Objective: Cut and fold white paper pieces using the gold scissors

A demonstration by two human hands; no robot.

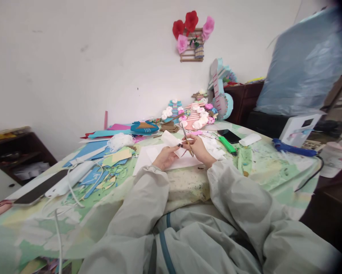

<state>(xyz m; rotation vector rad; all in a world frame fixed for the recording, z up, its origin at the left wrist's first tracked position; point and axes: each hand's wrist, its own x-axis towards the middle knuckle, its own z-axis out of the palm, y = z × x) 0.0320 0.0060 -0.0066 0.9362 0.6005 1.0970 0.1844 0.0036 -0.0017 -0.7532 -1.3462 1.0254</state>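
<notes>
Two bare hands worked close together over one table: the left hand was closed on 1 white paper piece, the right hand clamped on 1 pair of scissors, both things held just above white sheets, count unclear. To the right lay 1 black phone, 1 green tool and 1 blue tool; to the left, 1 white string bundle and uncounted paper scraps. On the wall hung 4 flowers, two red, two pink.
</notes>
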